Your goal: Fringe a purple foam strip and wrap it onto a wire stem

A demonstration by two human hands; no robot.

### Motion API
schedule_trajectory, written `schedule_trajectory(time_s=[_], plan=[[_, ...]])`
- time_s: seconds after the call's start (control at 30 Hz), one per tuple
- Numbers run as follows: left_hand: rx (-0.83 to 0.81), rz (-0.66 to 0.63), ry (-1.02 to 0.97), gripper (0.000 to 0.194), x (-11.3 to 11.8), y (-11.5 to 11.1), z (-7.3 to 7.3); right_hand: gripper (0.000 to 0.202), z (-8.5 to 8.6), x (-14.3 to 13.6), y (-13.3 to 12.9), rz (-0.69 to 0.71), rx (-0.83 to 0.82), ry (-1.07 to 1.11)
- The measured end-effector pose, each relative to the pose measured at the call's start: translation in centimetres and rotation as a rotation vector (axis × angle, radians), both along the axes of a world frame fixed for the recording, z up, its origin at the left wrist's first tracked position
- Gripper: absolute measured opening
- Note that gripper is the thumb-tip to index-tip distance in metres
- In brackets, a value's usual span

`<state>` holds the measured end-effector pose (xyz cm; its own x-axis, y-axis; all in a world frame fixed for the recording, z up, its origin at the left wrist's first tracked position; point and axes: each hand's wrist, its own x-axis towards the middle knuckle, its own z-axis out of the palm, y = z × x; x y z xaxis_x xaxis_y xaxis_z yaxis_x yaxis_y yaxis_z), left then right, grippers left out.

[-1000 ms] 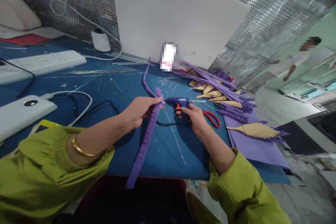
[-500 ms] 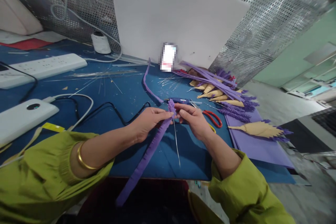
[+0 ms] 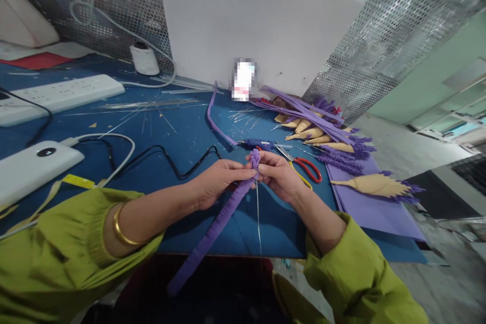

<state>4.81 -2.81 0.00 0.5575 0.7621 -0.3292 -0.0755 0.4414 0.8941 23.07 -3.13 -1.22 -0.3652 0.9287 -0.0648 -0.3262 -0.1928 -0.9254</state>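
A long purple paper strip [image 3: 212, 233] slants down from between my hands past the table's front edge. Its upper end is wound into a small ruffled purple flower spike [image 3: 255, 158], from which a thin wire [image 3: 258, 217] hangs down. My left hand [image 3: 224, 178] pinches the strip just below the spike. From the right, my right hand [image 3: 279, 174] closes its thumb and fingers on the base of the spike. Just beyond my hands lies a blue glue gun [image 3: 258, 144], with red-and-yellow-handled scissors [image 3: 308, 169] to its right.
Wrapped purple flowers [image 3: 315, 134] and purple sheets [image 3: 370, 212] lie at the right. A lit phone [image 3: 243, 80] leans on the white board [image 3: 258, 15]. A power strip [image 3: 64, 96], white power bank [image 3: 40, 164], thread spool [image 3: 145, 59] and cables occupy the left.
Both hands have shifted slightly right with the spike, whose wire now hangs more upright. The scissors' blades and yellow handle show more beside my right hand.
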Motion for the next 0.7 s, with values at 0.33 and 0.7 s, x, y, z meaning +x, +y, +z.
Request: schedule_trajectory(time_s=[0.33,0.7], plan=[[-0.029,-0.136,0.007,0.023,-0.4,0.5,0.2,0.031,0.8,1.2,0.1,-0.04,-0.002,-0.015],[0.051,-0.109,0.092,0.02,-0.1,0.4,0.0,0.023,0.8,1.1,0.0,0.064,0.032,-0.086]])
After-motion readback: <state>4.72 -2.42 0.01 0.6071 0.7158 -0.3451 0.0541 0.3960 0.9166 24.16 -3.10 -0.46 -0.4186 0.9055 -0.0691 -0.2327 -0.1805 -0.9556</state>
